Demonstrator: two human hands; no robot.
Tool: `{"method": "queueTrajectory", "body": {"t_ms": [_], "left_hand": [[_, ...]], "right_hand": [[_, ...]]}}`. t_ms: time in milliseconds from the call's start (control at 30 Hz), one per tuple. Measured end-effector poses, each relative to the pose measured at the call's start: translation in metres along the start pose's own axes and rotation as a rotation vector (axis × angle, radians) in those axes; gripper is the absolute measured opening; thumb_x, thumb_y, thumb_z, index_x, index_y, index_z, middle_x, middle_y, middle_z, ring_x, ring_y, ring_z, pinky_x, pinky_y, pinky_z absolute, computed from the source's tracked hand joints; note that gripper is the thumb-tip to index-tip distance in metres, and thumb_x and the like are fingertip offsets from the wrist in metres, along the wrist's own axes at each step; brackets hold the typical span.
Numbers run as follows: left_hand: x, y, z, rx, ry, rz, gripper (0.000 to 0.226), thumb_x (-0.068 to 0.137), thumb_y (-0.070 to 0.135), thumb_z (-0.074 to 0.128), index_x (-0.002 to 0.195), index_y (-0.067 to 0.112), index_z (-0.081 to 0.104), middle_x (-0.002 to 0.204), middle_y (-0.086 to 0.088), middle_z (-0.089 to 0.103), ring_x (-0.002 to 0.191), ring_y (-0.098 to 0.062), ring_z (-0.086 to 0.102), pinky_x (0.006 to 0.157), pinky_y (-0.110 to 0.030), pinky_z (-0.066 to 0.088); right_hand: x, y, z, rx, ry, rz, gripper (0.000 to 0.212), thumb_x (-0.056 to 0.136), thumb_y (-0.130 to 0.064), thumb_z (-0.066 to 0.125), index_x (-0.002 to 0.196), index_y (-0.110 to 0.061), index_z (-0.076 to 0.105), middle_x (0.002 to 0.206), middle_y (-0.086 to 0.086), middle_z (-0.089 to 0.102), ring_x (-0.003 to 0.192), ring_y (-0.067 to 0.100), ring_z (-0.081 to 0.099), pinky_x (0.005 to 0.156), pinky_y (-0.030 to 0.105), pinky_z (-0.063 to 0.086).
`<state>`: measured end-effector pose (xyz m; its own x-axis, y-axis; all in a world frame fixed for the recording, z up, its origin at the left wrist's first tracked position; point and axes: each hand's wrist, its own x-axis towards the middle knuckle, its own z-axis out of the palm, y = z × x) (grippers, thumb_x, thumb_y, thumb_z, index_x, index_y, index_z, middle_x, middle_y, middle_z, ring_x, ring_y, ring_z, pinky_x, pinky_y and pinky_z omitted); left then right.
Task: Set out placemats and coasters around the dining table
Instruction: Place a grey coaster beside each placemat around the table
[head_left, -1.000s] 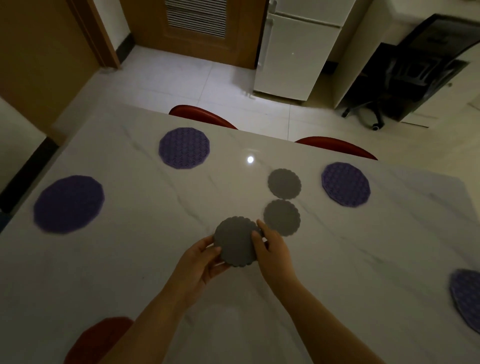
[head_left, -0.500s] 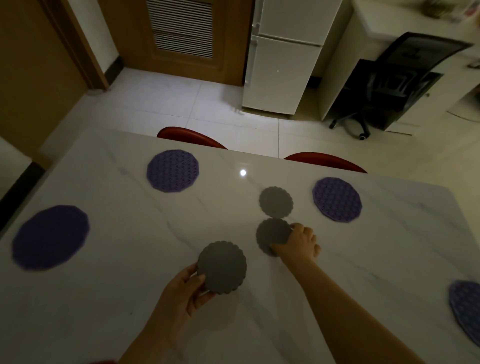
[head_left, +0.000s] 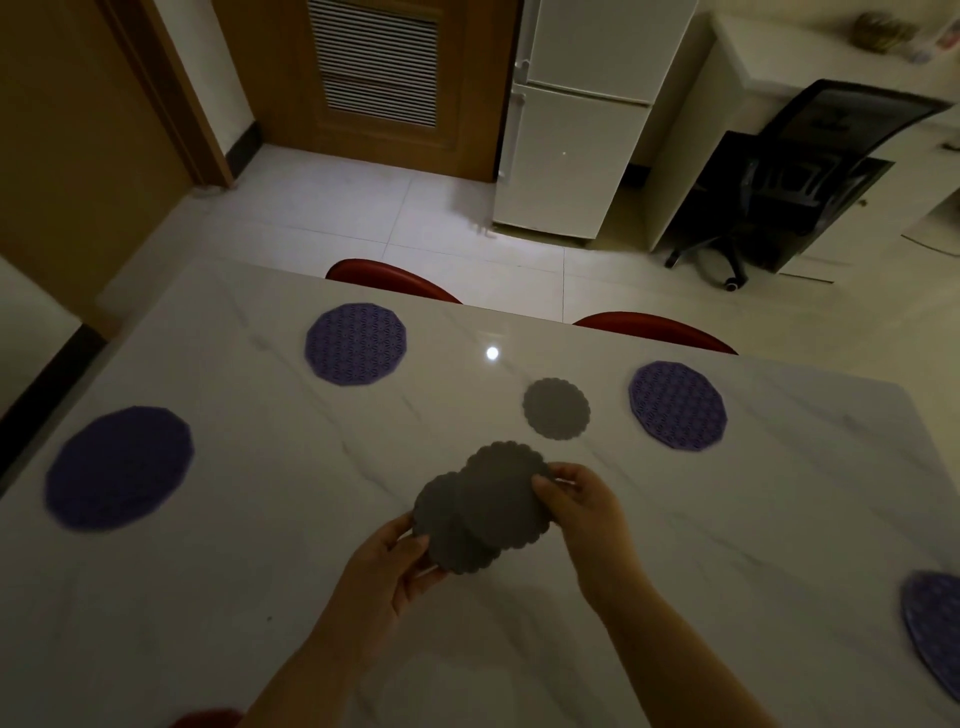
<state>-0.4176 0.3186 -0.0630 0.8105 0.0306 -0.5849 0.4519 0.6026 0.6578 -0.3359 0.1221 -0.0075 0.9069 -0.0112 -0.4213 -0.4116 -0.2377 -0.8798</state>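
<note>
Above the middle of the white marble table (head_left: 260, 597) my two hands hold two grey scalloped coasters that overlap. My left hand (head_left: 387, 564) grips the lower coaster (head_left: 447, 530) at its left edge. My right hand (head_left: 582, 506) pinches the upper coaster (head_left: 506, 488) at its right edge. A third grey coaster (head_left: 557, 408) lies flat farther back. Purple round placemats lie at the far left (head_left: 356, 344), the left side (head_left: 119, 467), the far right (head_left: 677, 405) and the right edge (head_left: 935, 623).
Two red chair backs (head_left: 389, 275) (head_left: 654, 330) stand at the table's far edge. Another red chair (head_left: 208, 719) shows at the near edge. Beyond are a white fridge (head_left: 571, 156), a black office chair (head_left: 779, 182) and a wooden door (head_left: 374, 78).
My right hand lifted the nearer coaster off the table and brought it back over the coaster in my left hand. One coaster stays on the table.
</note>
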Motion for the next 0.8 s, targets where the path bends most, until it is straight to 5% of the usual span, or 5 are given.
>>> {"method": "queueTrajectory", "body": {"t_ms": [167, 300, 567, 800], "left_hand": [[-0.001, -0.001, 0.011, -0.015, -0.057, 0.004, 0.039, 0.081, 0.016, 0.064, 0.119, 0.013, 0.060, 0.114, -0.013, 0.071, 0.103, -0.033, 0.068, 0.072, -0.032, 0.059], [-0.001, -0.002, 0.009, -0.041, -0.057, 0.009, 0.041, 0.082, 0.015, 0.063, 0.122, 0.012, 0.059, 0.117, -0.014, 0.070, 0.105, -0.033, 0.067, 0.074, -0.033, 0.059], [-0.001, -0.003, 0.001, -0.101, -0.072, -0.021, 0.044, 0.082, 0.015, 0.062, 0.125, 0.012, 0.058, 0.121, -0.015, 0.068, 0.110, -0.033, 0.065, 0.076, -0.034, 0.059], [0.009, 0.001, -0.001, -0.128, -0.083, -0.037, 0.036, 0.080, 0.017, 0.063, 0.116, 0.012, 0.068, 0.120, -0.015, 0.068, 0.109, -0.034, 0.065, 0.077, -0.036, 0.059]], "right_hand": [[-0.010, 0.010, 0.023, -0.104, 0.060, 0.014, 0.003, 0.087, -0.019, 0.063, 0.089, -0.019, 0.061, 0.088, 0.002, 0.066, 0.080, 0.017, 0.064, 0.066, 0.025, 0.053], [-0.013, 0.015, 0.026, -0.149, 0.075, -0.009, 0.009, 0.087, -0.018, 0.063, 0.086, -0.025, 0.057, 0.088, -0.008, 0.063, 0.080, 0.006, 0.061, 0.055, 0.012, 0.046], [-0.016, 0.021, 0.032, -0.297, -0.025, -0.043, 0.046, 0.090, -0.018, 0.059, 0.135, -0.015, 0.049, 0.129, 0.001, 0.059, 0.112, 0.018, 0.057, 0.098, 0.032, 0.047], [-0.001, 0.028, 0.038, -0.399, -0.027, -0.105, 0.046, 0.090, -0.026, 0.058, 0.135, -0.020, 0.048, 0.126, 0.000, 0.056, 0.097, 0.012, 0.055, 0.086, 0.022, 0.043]]}}
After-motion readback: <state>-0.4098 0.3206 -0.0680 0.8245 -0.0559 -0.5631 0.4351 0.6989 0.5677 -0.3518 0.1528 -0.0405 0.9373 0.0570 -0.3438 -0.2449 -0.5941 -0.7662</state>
